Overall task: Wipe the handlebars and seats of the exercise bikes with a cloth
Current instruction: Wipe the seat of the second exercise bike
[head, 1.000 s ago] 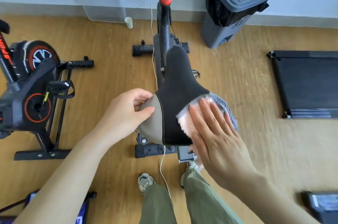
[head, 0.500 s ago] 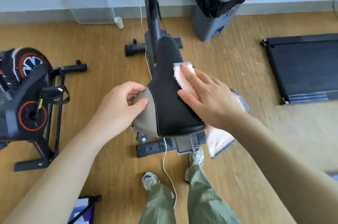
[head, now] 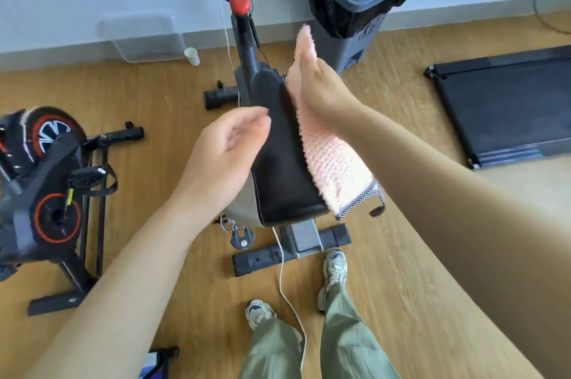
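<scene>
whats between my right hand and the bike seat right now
The pink cloth: the right hand presses it against the right side of the black seat, as the head view shows.

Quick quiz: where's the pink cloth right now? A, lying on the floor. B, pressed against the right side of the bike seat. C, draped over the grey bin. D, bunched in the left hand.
B: the right hand presses the pink cloth with straight fingers against the right side of the black seat; the left hand is at the seat's left edge.
</scene>
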